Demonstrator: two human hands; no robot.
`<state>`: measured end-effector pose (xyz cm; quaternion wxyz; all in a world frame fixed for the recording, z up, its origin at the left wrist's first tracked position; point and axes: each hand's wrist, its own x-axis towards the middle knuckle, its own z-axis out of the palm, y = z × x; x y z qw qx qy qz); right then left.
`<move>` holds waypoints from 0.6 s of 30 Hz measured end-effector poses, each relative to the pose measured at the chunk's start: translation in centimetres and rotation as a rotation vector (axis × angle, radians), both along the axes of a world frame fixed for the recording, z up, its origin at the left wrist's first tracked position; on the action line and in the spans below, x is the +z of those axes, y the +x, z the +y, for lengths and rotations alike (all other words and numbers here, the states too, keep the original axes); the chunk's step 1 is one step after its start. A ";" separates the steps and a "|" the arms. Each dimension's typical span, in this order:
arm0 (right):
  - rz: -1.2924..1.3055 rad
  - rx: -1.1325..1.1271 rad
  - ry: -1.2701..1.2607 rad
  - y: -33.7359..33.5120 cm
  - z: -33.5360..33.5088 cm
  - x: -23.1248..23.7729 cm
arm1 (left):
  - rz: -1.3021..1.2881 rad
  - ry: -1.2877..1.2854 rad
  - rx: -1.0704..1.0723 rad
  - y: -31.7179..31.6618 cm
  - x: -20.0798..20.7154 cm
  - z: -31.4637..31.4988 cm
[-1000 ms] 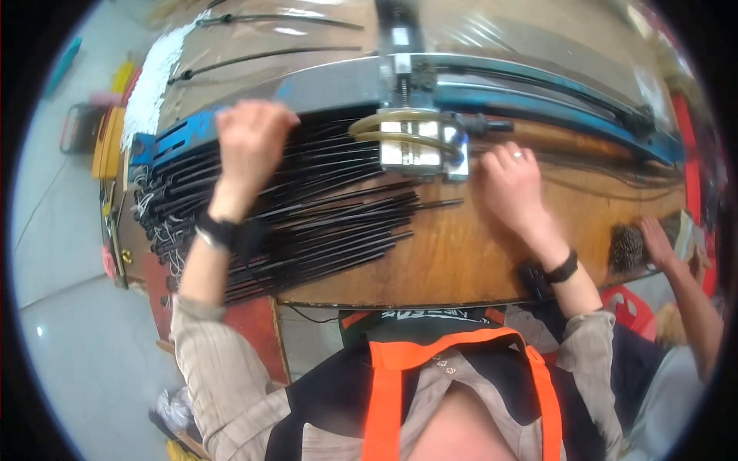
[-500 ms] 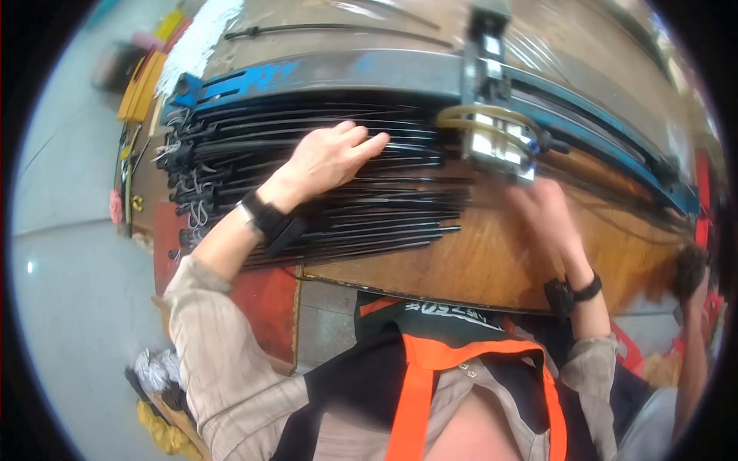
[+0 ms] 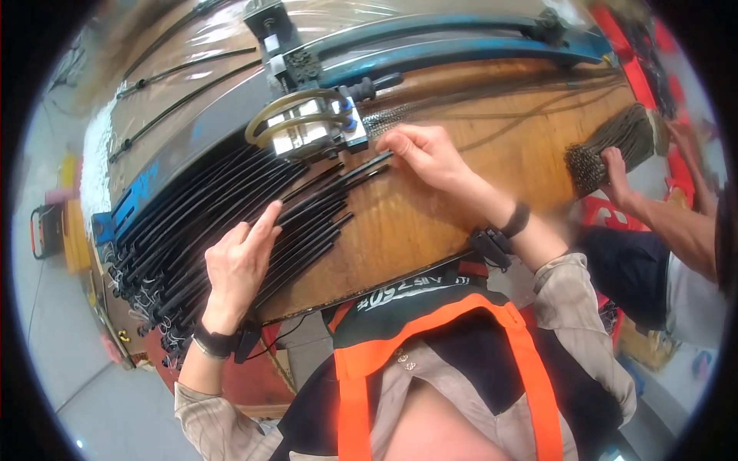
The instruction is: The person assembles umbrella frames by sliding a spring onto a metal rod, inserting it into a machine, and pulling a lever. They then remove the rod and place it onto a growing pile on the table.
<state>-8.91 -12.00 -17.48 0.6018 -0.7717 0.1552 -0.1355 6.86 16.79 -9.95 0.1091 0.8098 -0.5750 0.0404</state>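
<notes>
Several long black tubes [image 3: 231, 180] with light loops of wire at their left ends lie side by side on the wooden table. Over them is my left hand [image 3: 240, 261], its index finger stretched along one black tube [image 3: 327, 192] and the other fingers curled in at it. Close to that tube's right end, my right hand [image 3: 427, 157] has thumb and fingers pinched together. What the pinch holds, if anything, is too small to make out. Just beyond sits a metal clamp-like device [image 3: 307, 127] with yellowish hoses, mounted on a blue-grey rail [image 3: 430, 58].
Long thin cables [image 3: 507, 111] run rightward across the wooden table [image 3: 453, 207]. At the right, another person's hand [image 3: 615, 173] rests on a thick bundle of thin strands [image 3: 626, 142]. More black rods [image 3: 181, 107] lie beyond the rail.
My view has turned and shifted right, bringing the other person's bundle into sight. My right hand has come to a tube's end from below the device. My left hand now lies nearer me.
</notes>
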 end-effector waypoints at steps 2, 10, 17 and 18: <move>-0.109 -0.037 0.177 -0.4 -0.1 -0.1 | 0.005 -0.009 0.012 -0.4 0.3 -0.3; -0.419 0.077 -0.523 -1.7 -1.3 -0.4 | 0.035 -0.020 -0.109 -1.1 0.6 -1.5; -0.498 0.221 -0.867 -1.1 -2.0 2.7 | 0.113 0.049 -0.176 -2.7 3.1 -4.9; -0.581 0.160 -0.884 -1.1 -2.3 2.9 | 0.094 0.099 -0.173 -2.7 3.9 -5.5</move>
